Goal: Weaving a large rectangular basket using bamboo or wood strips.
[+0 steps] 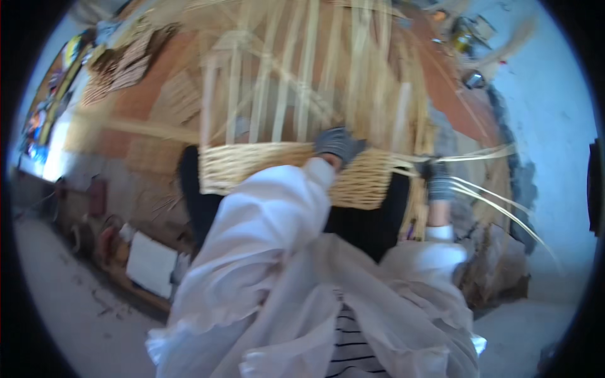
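Note:
A pale woven panel [252, 165] lies across my lap, its weave close and its long upright strips [283, 94] reaching away from me. My left hand [340, 145], in a grey glove, bends over the panel's far edge among the strips; its fingertips and whatever they hold are hidden. Just past the panel's right side, my right hand [436, 179], also gloved in grey, closes round several thin pale strands [485, 192]. The strands run from the weave through that hand and fan out to the right. Both hands are somewhat blurred.
Woven pieces [129, 63] lie at the far left. A shelf [53, 94] with colourful things stands along the left side. Lower left is a white flat panel [151, 264] beside tools. A crumpled clear plastic sheet [501, 261] lies right, near the pale blue wall [542, 107].

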{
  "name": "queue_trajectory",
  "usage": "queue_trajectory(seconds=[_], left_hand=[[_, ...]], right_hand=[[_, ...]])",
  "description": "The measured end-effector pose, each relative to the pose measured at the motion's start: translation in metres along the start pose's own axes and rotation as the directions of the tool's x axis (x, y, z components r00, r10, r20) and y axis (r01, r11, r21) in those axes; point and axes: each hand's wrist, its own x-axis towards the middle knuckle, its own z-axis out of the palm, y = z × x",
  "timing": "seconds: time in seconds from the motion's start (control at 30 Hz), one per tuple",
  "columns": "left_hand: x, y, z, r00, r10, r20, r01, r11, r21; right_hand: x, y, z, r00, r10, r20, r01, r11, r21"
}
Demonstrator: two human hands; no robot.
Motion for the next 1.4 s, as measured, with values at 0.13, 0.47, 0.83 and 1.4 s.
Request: queue_trajectory(seconds=[0.13,0.47,0.83,1.4], left_hand=[[-0.104,0.029,-0.081,0.635,0.153,-0.757,-0.443,0.875,-0.195],[-0.136,-0.204,-0.095,0.69,-0.387,-0.611,-0.048,0.819,-0.572],[-0.135,-0.223,-0.099,0.662,-0.449,-0.6,0.065,0.831,-0.552],[-0.151,-0.153,-0.159,0.867,-0.179,-0.466,0.158,0.984,-0.083]], right_hand=[[-0.048,-0.133,0.068,0.915,0.343,-0.21,-0.4,0.829,-0.39],[0.059,-0.024,0.456,0.652,-0.063,0.756,0.302,0.936,-0.182],[0.054,-0.001,0.484,0.878,-0.344,0.334,0.396,0.913,-0.1],[-0.029,0.011,0.393,0.912,0.239,0.332,-0.409,0.502,0.762]])
